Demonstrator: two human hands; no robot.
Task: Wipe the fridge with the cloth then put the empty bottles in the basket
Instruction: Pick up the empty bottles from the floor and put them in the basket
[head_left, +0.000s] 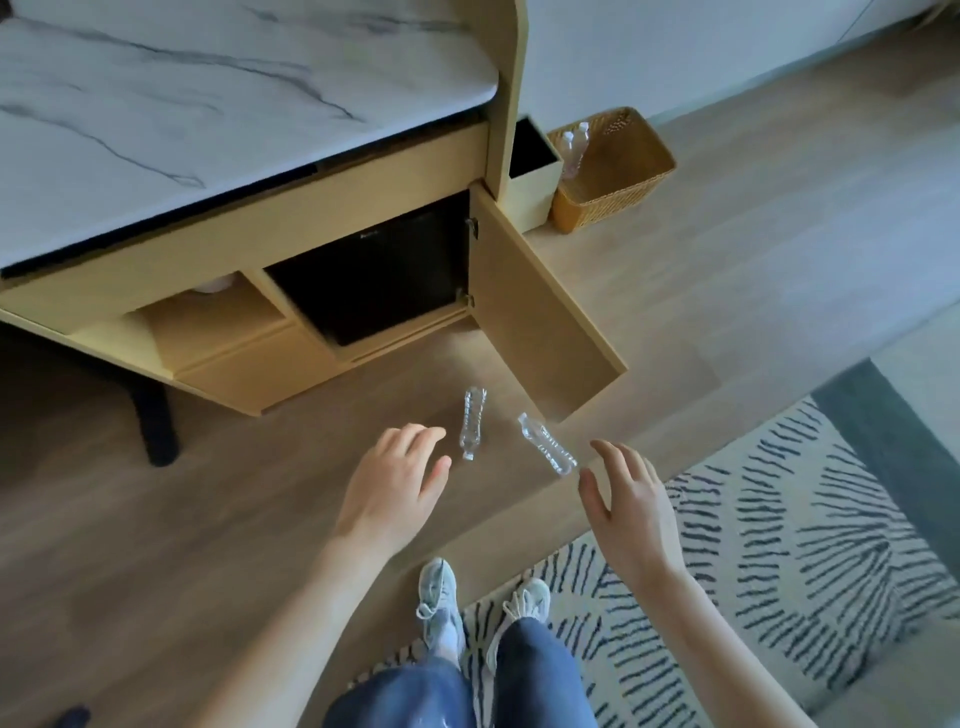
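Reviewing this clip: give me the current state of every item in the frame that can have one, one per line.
Left hand: open, empty, above the floor.
Right hand: open, empty.
Left bottle: lying on the floor, not held.
Right bottle: lying on the floor, not held.
Cabinet door: swung open.
Fridge: inside the cabinet, its door shut.
Basket: upright, two bottles already in it.

2 clear bottles lie on the wood floor (156, 545): left bottle (472, 423), right bottle (548, 451). Left hand (397, 486) and right hand (626, 506) above them, fingers spread, both empty. Basket (618, 171) by the wall holds 2 more bottles (575, 148). Cabinet door (540, 306) open, black fridge (379, 270) inside.
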